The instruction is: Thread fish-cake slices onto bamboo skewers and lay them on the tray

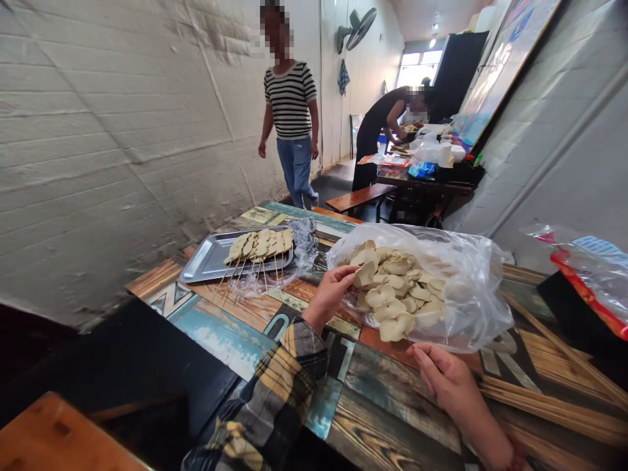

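Observation:
My left hand (pixel 333 294), in a plaid sleeve, pinches the edge of a pale beige round slice (pixel 365 275) at the left of the pile. Low over the table, my right hand (pixel 444 376) grips the end of a thin skewer, on which several slices (pixel 394 325) are threaded. A heap of the same slices (pixel 432 288) lies in and before a clear plastic bag (pixel 478 261). To the left, a metal tray (pixel 201 258) carries filled skewers (pixel 260 244), their bare stick ends reaching past its near rim.
Bare bamboo sticks (pixel 554 405) lie at the table's right. Crumpled clear plastic (pixel 305 242) sits beside the tray. A red-edged plastic package (pixel 589 275) stands far right. One person (pixel 289 104) walks by the wall; another (pixel 375 118) bends over a further table.

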`<action>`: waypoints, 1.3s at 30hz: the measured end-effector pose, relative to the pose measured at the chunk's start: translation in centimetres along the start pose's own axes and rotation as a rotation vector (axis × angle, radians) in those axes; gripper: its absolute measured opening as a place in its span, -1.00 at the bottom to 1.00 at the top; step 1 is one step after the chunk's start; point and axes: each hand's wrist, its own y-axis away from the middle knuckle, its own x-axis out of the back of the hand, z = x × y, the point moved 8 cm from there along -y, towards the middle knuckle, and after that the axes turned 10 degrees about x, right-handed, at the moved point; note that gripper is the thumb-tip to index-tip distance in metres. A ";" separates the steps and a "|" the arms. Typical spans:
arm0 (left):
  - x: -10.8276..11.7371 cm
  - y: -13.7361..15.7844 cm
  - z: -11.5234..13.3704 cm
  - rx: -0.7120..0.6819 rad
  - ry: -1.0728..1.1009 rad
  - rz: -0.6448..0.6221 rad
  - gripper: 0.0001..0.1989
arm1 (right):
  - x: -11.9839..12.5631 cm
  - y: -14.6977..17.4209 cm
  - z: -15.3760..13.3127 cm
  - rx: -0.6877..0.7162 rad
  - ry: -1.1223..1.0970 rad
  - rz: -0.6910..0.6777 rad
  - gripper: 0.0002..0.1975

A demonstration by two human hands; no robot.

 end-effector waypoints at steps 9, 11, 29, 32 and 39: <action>-0.9 0.4 0.0 0.093 0.142 -0.112 -0.60 | 0.2 0.3 0.0 -0.061 -0.078 0.003 -0.57; -0.7 0.2 -0.2 0.102 0.157 -0.108 -0.58 | 0.4 0.5 -0.1 -0.063 -0.065 0.024 -0.58; 0.8 -0.1 0.5 -0.048 -0.041 0.088 -0.69 | -0.8 0.7 -0.1 -0.021 -0.001 -0.137 -0.59; 0.7 -0.1 0.5 -0.046 -0.050 0.082 -0.69 | -0.8 0.6 0.3 -0.027 -0.015 -0.134 -0.60; 0.3 0.1 0.7 -0.053 -0.058 0.062 -0.71 | -0.8 0.5 0.5 -0.014 -0.017 -0.132 -0.59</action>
